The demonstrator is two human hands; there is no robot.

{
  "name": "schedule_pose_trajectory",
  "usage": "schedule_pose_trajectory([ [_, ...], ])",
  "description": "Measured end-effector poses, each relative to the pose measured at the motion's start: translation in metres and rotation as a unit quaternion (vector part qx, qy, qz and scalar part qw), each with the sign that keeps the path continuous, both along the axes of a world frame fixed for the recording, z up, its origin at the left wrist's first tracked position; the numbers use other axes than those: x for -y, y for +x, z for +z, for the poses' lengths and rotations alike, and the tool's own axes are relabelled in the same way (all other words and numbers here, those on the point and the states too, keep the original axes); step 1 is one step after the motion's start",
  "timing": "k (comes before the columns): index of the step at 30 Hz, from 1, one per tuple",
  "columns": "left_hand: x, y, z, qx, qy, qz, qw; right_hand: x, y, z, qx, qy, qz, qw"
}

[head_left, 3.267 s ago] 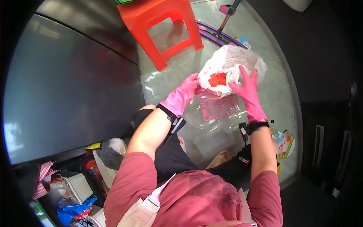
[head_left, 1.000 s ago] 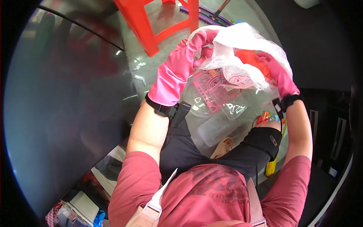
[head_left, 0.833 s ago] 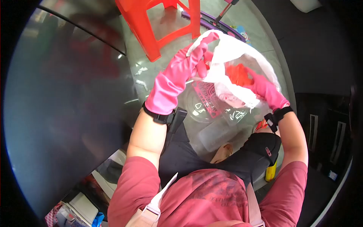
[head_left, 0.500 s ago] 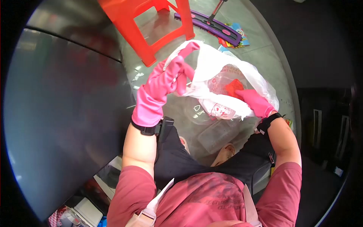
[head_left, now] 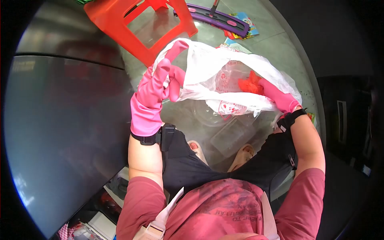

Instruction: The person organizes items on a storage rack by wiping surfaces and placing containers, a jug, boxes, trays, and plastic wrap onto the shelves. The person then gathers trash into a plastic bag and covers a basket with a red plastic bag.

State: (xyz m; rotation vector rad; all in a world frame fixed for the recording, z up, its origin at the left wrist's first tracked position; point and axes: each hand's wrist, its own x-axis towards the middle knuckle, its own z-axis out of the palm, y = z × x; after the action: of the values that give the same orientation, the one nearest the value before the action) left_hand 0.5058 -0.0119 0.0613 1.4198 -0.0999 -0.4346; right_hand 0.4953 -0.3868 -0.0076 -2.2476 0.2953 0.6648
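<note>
A white plastic bag (head_left: 208, 64) with red print hangs open between my hands, above the floor. My left hand (head_left: 162, 82), in a pink rubber glove, is closed on the bag's handle at its left side. My right hand (head_left: 280, 96), gloved the same way, reaches inside the bag at the right, its fingers closed on a crumpled red plastic piece (head_left: 251, 83). Below the bag, a clear plastic container (head_left: 232, 136) lies on the floor in front of my feet, partly covered by the bag.
A red stool (head_left: 108, 20) stands at the upper left, beside a large dark glossy panel (head_left: 68, 120). A purple flat mop head (head_left: 218, 20) lies at the top, next to colourful printed sheets (head_left: 251, 29). Dark cabinets (head_left: 348, 116) stand at the right. Assorted items fill the lower left corner.
The bag has moved lower and left and is spread wider. My left hand has shifted left with the handle. My right hand has gone inside the bag and now grips the red piece.
</note>
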Motion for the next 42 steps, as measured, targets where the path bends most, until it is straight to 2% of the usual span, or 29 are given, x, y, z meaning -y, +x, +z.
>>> schedule_pose_trajectory([
  [4, -0.002, 0.0, -0.004, 0.019, -0.013, 0.001, 1.0, 0.006, -0.002, 0.013, 0.021, 0.051, 0.023, 0.998],
  [7, -0.004, 0.002, 0.001, 0.026, -0.013, -0.017, 0.999, -0.006, 0.011, 0.029, -0.013, -0.043, 0.025, 0.999],
  [8, -0.002, 0.001, 0.002, 0.044, -0.009, -0.019, 0.999, 0.006, 0.015, 0.005, 0.081, 0.003, 0.008, 0.997],
  [9, 0.002, -0.003, 0.002, 0.028, -0.069, 0.007, 0.997, 0.004, 0.015, 0.011, 0.124, 0.046, -0.001, 0.991],
  [10, -0.003, -0.004, -0.005, 0.026, -0.068, 0.008, 0.997, -0.003, 0.014, 0.024, 0.166, 0.091, -0.01, 0.982],
  [12, -0.003, 0.007, -0.029, 0.067, -0.075, -0.028, 0.995, -0.011, 0.04, 0.035, 0.107, 0.183, -0.146, 0.966],
  [13, 0.018, 0.01, -0.038, 0.152, -0.027, -0.004, 0.988, 0.013, 0.059, 0.011, 0.12, 0.158, -0.11, 0.974],
  [14, 0.034, 0.014, -0.046, 0.13, -0.028, 0.003, 0.991, 0.041, 0.074, -0.014, 0.134, 0.133, -0.073, 0.979],
  [15, 0.052, 0.02, -0.045, 0.119, -0.014, 0.008, 0.993, 0.027, 0.082, -0.006, 0.231, 0.045, 0.042, 0.971],
  [16, 0.066, 0.026, -0.044, 0.117, -0.014, 0.016, 0.993, 0.012, 0.087, -0.005, 0.23, 0.04, 0.044, 0.972],
  [18, 0.067, 0.024, -0.055, 0.103, -0.01, 0.026, 0.994, -0.028, 0.082, -0.004, 0.293, -0.189, 0.157, 0.924],
  [19, 0.061, 0.02, -0.056, 0.091, -0.002, 0.034, 0.995, -0.046, 0.065, -0.006, 0.29, -0.193, 0.159, 0.924],
  [21, 0.049, 0.011, -0.054, 0.081, 0.005, 0.046, 0.996, -0.08, 0.017, -0.005, 0.418, -0.101, 0.254, 0.866],
  [22, 0.046, 0.012, -0.054, 0.073, 0.017, 0.057, 0.996, -0.103, -0.006, 0.022, 0.345, 0.081, 0.244, 0.903],
  [23, 0.045, 0.016, -0.06, 0.082, 0.023, 0.057, 0.995, -0.099, -0.027, 0.007, 0.257, 0.122, 0.245, 0.927],
  [24, 0.046, 0.019, -0.065, 0.083, 0.021, 0.06, 0.994, -0.099, -0.042, 0.0, 0.189, 0.11, 0.255, 0.942],
  [25, 0.048, 0.023, -0.071, 0.066, 0.021, 0.054, 0.996, -0.081, -0.046, -0.027, 0.032, 0.009, 0.276, 0.96],
  [26, 0.051, 0.026, -0.078, 0.048, 0.02, 0.048, 0.997, -0.06, -0.051, -0.058, 0.033, 0.007, 0.28, 0.96],
  [28, 0.056, 0.03, -0.095, 0.023, 0.002, 0.061, 0.998, -0.024, -0.055, -0.12, 0.151, -0.209, 0.214, 0.942],
  [29, 0.057, 0.029, -0.097, 0.008, 0.001, 0.07, 0.998, -0.017, -0.055, -0.145, 0.158, -0.209, 0.222, 0.939],
  [30, 0.056, 0.029, -0.102, -0.008, 0.001, 0.078, 0.997, -0.013, -0.052, -0.168, 0.125, -0.195, 0.17, 0.958],
  [31, 0.054, 0.031, -0.109, -0.035, -0.108, 0.051, 0.992, -0.014, -0.044, -0.177, 0.091, -0.181, 0.117, 0.972],
  [32, 0.055, 0.033, -0.116, -0.032, -0.106, 0.061, 0.992, -0.015, -0.036, -0.189, 0.096, -0.178, 0.127, 0.971],
  [34, 0.057, 0.029, -0.111, -0.027, -0.057, 0.069, 0.996, -0.025, -0.032, -0.207, 0.007, -0.097, 0.051, 0.994],
  [36, 0.057, 0.025, -0.105, -0.028, -0.027, 0.079, 0.996, -0.026, -0.024, -0.215, -0.002, -0.087, 0.061, 0.994],
  [38, 0.054, 0.025, -0.099, 0.018, -0.005, 0.054, 0.998, -0.027, -0.015, -0.215, -0.022, -0.036, -0.019, 0.999],
  [39, 0.05, 0.028, -0.098, 0.011, -0.026, 0.052, 0.998, -0.024, -0.009, -0.21, -0.077, 0.093, -0.063, 0.991],
  [40, 0.046, 0.028, -0.098, 0.013, -0.027, 0.053, 0.998, -0.021, -0.006, -0.204, -0.075, 0.093, -0.062, 0.991],
  [42, 0.037, 0.024, -0.092, -0.009, -0.002, 0.063, 0.998, -0.015, -0.003, -0.18, -0.106, 0.213, -0.049, 0.97],
])
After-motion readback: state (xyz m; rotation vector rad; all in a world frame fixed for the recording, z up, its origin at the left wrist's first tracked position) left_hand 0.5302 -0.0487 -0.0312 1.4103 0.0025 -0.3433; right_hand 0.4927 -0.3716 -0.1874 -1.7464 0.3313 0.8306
